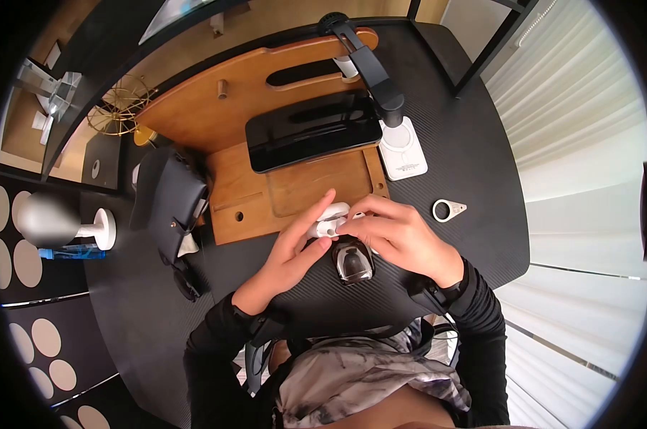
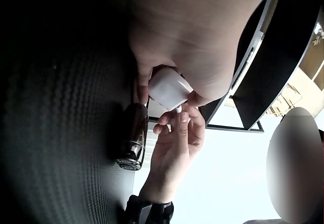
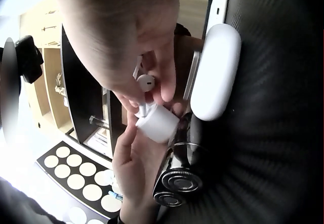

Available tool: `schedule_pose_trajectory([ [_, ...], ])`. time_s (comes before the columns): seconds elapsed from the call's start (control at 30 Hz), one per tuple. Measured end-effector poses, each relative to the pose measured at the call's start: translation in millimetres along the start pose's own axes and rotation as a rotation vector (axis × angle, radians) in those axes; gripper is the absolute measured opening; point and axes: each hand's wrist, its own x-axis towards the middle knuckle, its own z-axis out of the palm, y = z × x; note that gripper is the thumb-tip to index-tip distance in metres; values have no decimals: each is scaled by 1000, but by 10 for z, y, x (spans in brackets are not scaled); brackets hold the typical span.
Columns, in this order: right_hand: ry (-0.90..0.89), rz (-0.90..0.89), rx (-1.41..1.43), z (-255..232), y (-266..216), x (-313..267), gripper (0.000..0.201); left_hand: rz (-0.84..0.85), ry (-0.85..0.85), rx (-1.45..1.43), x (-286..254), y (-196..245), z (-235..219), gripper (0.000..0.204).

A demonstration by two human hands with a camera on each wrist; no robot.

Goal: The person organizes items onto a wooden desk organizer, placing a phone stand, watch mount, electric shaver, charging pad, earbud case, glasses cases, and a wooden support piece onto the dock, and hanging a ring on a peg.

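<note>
In the head view my left hand [image 1: 291, 250] holds a small white earbud case [image 1: 325, 229] between thumb and fingers, its lid [image 1: 332, 211] raised. My right hand [image 1: 409, 239] pinches a white earbud [image 3: 147, 82] right at the opening of the case, as the right wrist view shows. A stem [image 2: 178, 109] shows between the right fingertips and the case in the left wrist view. Just below both hands lies a dark, glossy electric shaver [image 1: 354, 262], its round cutting heads [image 3: 182, 181] visible from the right wrist. The case's inside is mostly hidden by fingers.
Beside the shaver sits a rounded white object [image 3: 216, 72]. Beyond the hands stands a wooden desk organizer [image 1: 230, 171] bearing a black slab [image 1: 312, 132]. Right of it lie a white charging pad [image 1: 403, 154] and a white ring-ended tag [image 1: 448, 209]. A black bag [image 1: 167, 204] is left.
</note>
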Motion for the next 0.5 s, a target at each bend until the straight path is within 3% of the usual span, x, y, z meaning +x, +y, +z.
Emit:
schedule_pose_trajectory([
  [0.07, 22, 14, -40, 26, -6, -32, 15, 73, -13, 180, 0, -40, -12, 60],
  [0.3, -6, -46, -169, 63, -12, -85, 18, 28, -4, 249, 28, 10, 23, 60],
  [0.5, -24, -96, -292, 64, -73, -81, 23, 56, -151, 309, 22, 11, -39, 65],
])
